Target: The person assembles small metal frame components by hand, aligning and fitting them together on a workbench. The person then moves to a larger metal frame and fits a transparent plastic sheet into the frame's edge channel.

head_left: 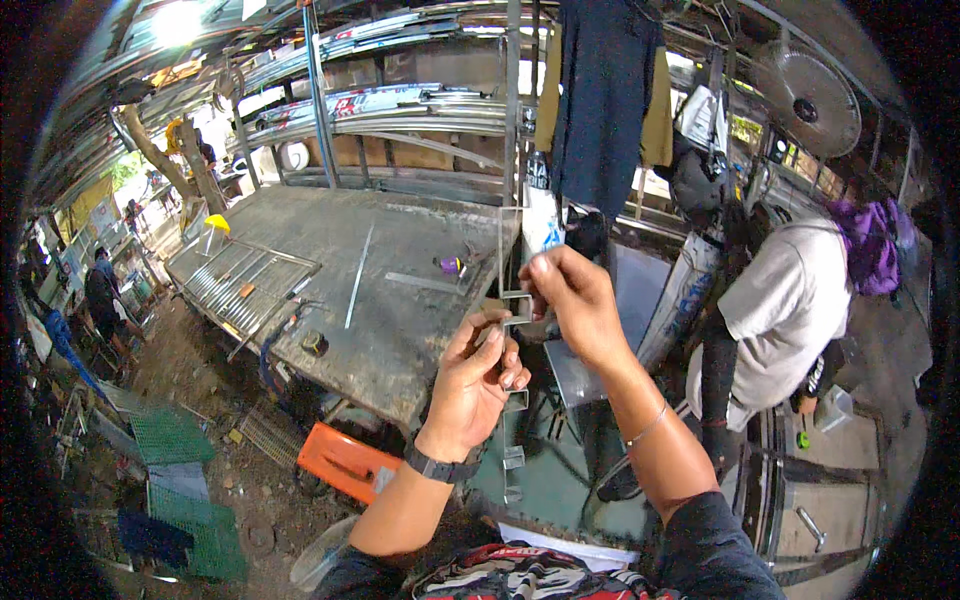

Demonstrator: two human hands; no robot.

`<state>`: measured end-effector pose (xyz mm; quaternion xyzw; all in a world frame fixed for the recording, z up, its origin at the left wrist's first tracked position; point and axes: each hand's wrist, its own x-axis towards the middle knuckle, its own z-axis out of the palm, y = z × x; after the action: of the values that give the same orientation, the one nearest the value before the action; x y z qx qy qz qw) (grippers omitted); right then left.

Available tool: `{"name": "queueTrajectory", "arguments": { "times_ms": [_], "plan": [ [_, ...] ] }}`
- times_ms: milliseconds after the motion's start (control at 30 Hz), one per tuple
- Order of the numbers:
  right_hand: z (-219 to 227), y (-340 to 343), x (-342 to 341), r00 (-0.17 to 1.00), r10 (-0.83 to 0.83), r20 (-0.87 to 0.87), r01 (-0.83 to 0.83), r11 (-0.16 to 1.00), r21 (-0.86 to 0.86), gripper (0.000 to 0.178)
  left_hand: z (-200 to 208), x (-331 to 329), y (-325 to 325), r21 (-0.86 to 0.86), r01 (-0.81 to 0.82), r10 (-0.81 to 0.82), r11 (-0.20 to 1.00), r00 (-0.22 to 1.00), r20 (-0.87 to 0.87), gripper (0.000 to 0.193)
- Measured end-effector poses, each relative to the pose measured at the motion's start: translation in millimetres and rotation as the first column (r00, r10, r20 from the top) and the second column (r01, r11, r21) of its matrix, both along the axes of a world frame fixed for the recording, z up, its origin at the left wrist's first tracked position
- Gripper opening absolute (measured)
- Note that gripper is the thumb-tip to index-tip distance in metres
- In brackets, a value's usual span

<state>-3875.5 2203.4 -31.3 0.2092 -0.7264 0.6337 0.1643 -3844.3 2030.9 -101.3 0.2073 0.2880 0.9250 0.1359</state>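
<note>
Both hands (530,330) pinched shut around a small, bent, shiny square-section metal piece (516,308).

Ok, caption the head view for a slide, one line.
Both hands, left hand and right hand, hold small bent metal pieces above a worn workbench, a person in a grey shirt nearby.

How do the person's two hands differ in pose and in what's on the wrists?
The left hand sits lower, curled around the bent metal strip from below; the right hand sits higher, pinching the strip's top with its fingers. The left wrist wears a dark watch; the right wears a thin bracelet. Both are bare and grip the same strip.
</note>
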Motion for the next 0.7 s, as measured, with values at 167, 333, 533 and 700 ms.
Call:
{"name": "queueTrajectory", "arguments": {
  "times_ms": [167,333,533,700],
  "plan": [
    [-38,-11,-79,0.988,0.124,-0.098,-0.119,0.991,0.056,0.033,-4,-82,-19,0.092,-0.104,0.101,0.990,0.994,0.040,0.032],
    [-108,-41,-116,0.934,0.309,0.178,-0.326,0.942,0.080,0.055,0,-156,-48,0.149,-0.323,0.323,0.935,0.946,0.022,0.041],
    [-158,-85,-151,0.928,0.326,0.180,-0.339,0.940,0.045,0.039,-22,-200,-93,0.028,-0.619,0.620,0.785,0.783,-0.054,0.046],
    [-171,-110,-197,0.918,0.392,-0.056,-0.373,0.904,0.211,0.027,-48,-220,-132,-0.197,-0.866,0.806,0.460,0.501,-0.316,0.056]
  ]
}}
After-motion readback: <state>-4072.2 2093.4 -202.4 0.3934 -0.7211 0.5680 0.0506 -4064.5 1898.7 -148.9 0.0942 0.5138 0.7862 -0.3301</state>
